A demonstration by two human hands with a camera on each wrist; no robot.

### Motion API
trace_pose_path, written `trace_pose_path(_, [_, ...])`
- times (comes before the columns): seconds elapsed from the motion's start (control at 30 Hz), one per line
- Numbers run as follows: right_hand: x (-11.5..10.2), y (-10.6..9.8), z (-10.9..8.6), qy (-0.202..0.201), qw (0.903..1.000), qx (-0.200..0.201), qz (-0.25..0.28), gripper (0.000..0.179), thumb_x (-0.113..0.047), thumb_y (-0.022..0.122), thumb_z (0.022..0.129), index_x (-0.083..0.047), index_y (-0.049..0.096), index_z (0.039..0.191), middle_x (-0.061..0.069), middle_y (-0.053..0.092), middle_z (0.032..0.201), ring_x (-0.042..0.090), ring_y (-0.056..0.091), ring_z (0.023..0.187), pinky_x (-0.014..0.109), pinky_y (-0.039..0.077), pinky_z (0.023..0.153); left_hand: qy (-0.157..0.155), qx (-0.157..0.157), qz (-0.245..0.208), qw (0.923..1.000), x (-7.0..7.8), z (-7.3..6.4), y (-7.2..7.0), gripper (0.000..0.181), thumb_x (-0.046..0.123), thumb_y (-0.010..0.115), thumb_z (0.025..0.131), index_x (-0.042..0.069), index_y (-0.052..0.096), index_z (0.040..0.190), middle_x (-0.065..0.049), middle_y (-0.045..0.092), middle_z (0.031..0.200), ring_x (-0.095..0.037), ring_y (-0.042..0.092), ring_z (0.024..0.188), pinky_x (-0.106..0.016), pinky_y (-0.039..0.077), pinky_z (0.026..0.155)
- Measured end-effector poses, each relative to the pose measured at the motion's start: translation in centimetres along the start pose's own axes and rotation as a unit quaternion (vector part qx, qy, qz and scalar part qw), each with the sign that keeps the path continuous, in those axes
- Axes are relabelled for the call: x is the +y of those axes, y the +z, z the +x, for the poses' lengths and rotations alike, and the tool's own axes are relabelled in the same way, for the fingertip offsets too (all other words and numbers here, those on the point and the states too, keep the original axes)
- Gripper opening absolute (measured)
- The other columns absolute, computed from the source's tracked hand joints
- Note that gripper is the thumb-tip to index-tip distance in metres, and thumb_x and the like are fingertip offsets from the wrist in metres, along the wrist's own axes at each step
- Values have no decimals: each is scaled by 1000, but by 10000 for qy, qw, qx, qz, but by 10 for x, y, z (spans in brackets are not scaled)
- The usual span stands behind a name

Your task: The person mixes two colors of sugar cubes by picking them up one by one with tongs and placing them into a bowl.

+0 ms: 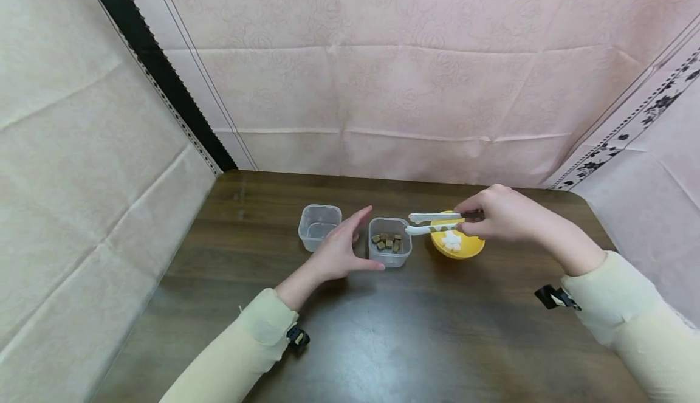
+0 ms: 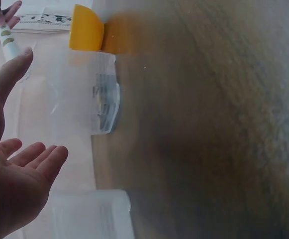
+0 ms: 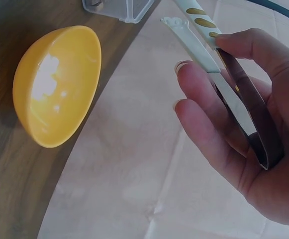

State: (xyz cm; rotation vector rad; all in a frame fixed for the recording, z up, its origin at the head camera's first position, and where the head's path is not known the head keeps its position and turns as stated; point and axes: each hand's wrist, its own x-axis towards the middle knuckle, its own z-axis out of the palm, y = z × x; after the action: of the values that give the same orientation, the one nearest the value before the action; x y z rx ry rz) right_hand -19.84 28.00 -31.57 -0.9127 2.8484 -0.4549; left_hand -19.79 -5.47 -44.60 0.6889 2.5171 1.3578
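My right hand [image 1: 500, 214] holds a pair of tongs [image 3: 241, 79] with white, gold-spotted ends and a metal bend. The two arms of the tongs are spread, with nothing between their tips. Below them is a yellow bowl [image 1: 476, 248] with small white pieces [image 1: 451, 241] inside. The tong tips point left, overlapping the right rim of a transparent plastic container [image 1: 391, 261] in the head view. Small brown cubes [image 1: 388, 243] lie in that container. Thumb and fingers spread wide, my left hand [image 1: 341, 248] hovers at the container's left side, holding nothing.
A second transparent container [image 1: 316, 233] stands behind and left of my left hand. Everything rests on a dark brown wooden table [image 1: 372, 336]. Pale patterned cloth [image 1: 355, 87] hangs behind the table's back edge, with more cloth at both sides.
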Motion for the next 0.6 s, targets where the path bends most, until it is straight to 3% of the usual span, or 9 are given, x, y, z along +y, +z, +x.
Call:
trace_pose_path(0.13, [-3,1,7,24,9999,-111,53,13,-15,79,91,-15,82,104,-14,61,72,3,51,62,23,43,54,-201,37,-60,9998,-2,4,6,119,30,101,76,19,28,170,-9,39,170,-26,45,151,-39,47,119])
trace_pose_path(0.6, [-8,6,22,-75,9991,-351,247,5,-20,79,94,-17,81,98,-12,59,70,4,49,60,22,37,50,-246,139,-129,9995,-7,14,22,119,26,100,77,18,26,170,-10,37,171,-29,47,150,-41,48,118])
